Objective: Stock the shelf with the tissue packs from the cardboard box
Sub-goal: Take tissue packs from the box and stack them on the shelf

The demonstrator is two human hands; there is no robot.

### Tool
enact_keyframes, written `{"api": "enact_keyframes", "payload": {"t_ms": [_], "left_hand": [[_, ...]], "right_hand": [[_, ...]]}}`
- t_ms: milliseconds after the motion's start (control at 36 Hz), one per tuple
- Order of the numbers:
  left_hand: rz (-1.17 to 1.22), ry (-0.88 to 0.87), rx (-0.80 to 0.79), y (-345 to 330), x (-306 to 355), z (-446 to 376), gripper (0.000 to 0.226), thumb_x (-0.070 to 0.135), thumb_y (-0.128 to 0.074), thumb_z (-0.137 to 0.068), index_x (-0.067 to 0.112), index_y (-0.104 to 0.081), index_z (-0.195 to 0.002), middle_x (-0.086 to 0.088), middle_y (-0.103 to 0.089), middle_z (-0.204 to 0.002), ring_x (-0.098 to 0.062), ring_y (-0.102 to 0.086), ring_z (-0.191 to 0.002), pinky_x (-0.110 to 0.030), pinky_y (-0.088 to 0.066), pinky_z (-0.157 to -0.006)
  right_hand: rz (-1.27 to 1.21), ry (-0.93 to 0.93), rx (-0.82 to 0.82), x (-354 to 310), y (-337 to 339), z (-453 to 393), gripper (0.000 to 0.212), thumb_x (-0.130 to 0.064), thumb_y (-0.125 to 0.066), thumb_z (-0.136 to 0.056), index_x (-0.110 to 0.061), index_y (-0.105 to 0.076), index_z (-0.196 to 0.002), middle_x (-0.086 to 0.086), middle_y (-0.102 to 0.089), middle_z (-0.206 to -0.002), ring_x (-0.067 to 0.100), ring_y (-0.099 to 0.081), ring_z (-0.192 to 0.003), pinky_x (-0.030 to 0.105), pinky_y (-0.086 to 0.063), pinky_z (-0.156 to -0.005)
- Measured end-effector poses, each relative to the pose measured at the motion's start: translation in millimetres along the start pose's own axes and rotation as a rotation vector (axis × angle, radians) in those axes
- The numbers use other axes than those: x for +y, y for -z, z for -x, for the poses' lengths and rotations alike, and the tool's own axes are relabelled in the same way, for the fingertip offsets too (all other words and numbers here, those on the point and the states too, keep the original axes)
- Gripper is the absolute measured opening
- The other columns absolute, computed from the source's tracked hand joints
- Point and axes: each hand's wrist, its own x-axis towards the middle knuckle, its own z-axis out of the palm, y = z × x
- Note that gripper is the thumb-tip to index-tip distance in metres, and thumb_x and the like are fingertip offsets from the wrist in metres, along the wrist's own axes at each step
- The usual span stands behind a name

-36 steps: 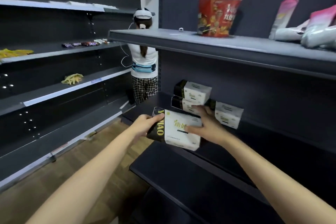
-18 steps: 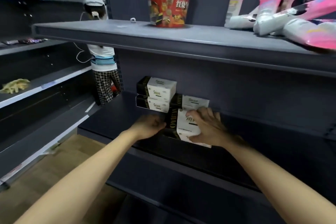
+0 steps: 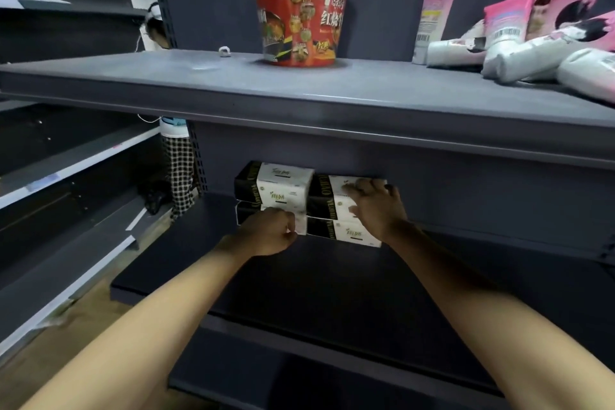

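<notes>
Four black-and-white tissue packs sit in two stacks at the back of the dark middle shelf (image 3: 332, 280). The left stack has an upper pack (image 3: 279, 188) over a lower pack (image 3: 246, 214). My right hand (image 3: 376, 206) lies spread over the upper right pack (image 3: 327, 195) and grips it, on top of the lower right pack (image 3: 349, 234). My left hand (image 3: 266, 231) is curled into a loose fist in front of the lower left pack, touching its right corner. The cardboard box is out of view.
The shelf above (image 3: 299, 110) overhangs the packs and carries a red noodle cup (image 3: 299, 15) and pink-and-white pouches (image 3: 532, 46). Another person (image 3: 181, 170) stands behind the shelf upright at left. More shelving (image 3: 66, 176) lines the left; wooden floor (image 3: 83, 326) lies below.
The pack I carried with both hands has gone from in front of the shelf onto the right stack. My left hand came off its end and curled lower down.
</notes>
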Motion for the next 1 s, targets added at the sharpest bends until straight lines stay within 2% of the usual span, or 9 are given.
{"api": "enact_keyframes", "payload": {"t_ms": [139, 361, 556, 639, 722, 806, 917, 1000], "left_hand": [[0.014, -0.003, 0.021, 2.4, -9.3, -3.7, 0.025, 0.029, -0.053, -0.093, 0.017, -0.062, -0.114, -0.002, -0.062, -0.119, -0.018, -0.059, -0.106, -0.031, -0.049, -0.087], [-0.013, 0.034, 0.008, 1.8, -15.4, 12.3, 0.026, 0.030, -0.052, -0.093, 0.017, -0.062, -0.113, -0.003, -0.063, -0.117, -0.020, -0.059, -0.107, -0.028, -0.047, -0.083], [-0.045, 0.130, -0.054, 1.5, -12.8, 53.1, 0.028, 0.034, -0.047, -0.095, 0.020, -0.056, -0.117, -0.001, -0.057, -0.119, -0.019, -0.056, -0.107, -0.028, -0.044, -0.084], [-0.065, 0.208, -0.053, -6.2, -13.9, 80.3, 0.029, 0.037, -0.047, -0.095, 0.021, -0.055, -0.118, 0.000, -0.059, -0.116, -0.021, -0.056, -0.106, -0.030, -0.046, -0.084], [-0.071, 0.278, 0.013, -17.8, -15.4, 119.0, 0.024, 0.035, -0.049, -0.092, 0.020, -0.057, -0.108, 0.001, -0.059, -0.099, -0.024, -0.059, -0.098, -0.029, -0.045, -0.072], [-0.079, 0.335, 0.077, -31.7, -20.4, 162.3, 0.023, 0.033, -0.052, -0.088, 0.016, -0.060, -0.103, -0.003, -0.061, -0.101, -0.027, -0.060, -0.096, -0.032, -0.046, -0.071], [-0.086, 0.475, -0.004, -47.1, -35.6, 219.8, 0.032, 0.034, -0.048, -0.089, 0.017, -0.057, -0.115, -0.005, -0.062, -0.110, -0.026, -0.059, -0.101, -0.032, -0.047, -0.075], [-0.066, 0.568, -0.129, -55.0, -48.3, 261.7, 0.040, 0.039, -0.048, -0.092, 0.016, -0.052, -0.124, -0.006, -0.059, -0.117, -0.025, -0.057, -0.105, -0.033, -0.047, -0.079]], "right_hand": [[0.023, -0.056, -0.021, -7.5, -1.3, -12.4, 0.049, -0.032, -0.043, -0.099, -0.023, -0.030, -0.145, 0.006, -0.032, -0.148, 0.028, -0.027, -0.137, 0.042, -0.029, -0.106], [0.009, -0.027, -0.043, -18.0, 10.7, -7.1, 0.051, -0.032, -0.046, -0.097, -0.014, -0.033, -0.144, 0.009, -0.033, -0.148, 0.028, -0.029, -0.136, 0.044, -0.029, -0.106], [-0.093, 0.202, -0.010, -53.5, 25.9, 25.0, 0.051, -0.033, -0.046, -0.097, -0.011, -0.036, -0.141, 0.008, -0.038, -0.143, 0.026, -0.033, -0.134, 0.040, -0.030, -0.107], [-0.202, 0.350, -0.080, -74.4, 31.5, 45.2, 0.050, -0.033, -0.048, -0.097, -0.011, -0.037, -0.140, 0.007, -0.040, -0.141, 0.025, -0.041, -0.128, 0.035, -0.038, -0.099], [-0.279, 0.469, -0.153, -100.2, 30.9, 65.3, 0.050, -0.036, -0.050, -0.096, -0.014, -0.039, -0.139, 0.005, -0.040, -0.141, 0.024, -0.048, -0.121, 0.034, -0.044, -0.092], [-0.344, 0.570, -0.223, -130.7, 26.3, 83.4, 0.049, -0.035, -0.052, -0.096, -0.015, -0.039, -0.138, 0.004, -0.040, -0.140, 0.023, -0.047, -0.122, 0.030, -0.040, -0.093], [-0.378, 0.695, -0.262, -173.7, 18.8, 105.9, 0.049, -0.036, -0.057, -0.093, -0.014, -0.043, -0.133, 0.005, -0.047, -0.128, 0.024, -0.052, -0.112, 0.037, -0.047, -0.088], [-0.369, 0.797, -0.294, -206.4, 11.5, 119.3, 0.052, -0.038, -0.056, -0.093, -0.013, -0.041, -0.136, 0.005, -0.048, -0.130, 0.023, -0.052, -0.114, 0.040, -0.048, -0.089]]}}
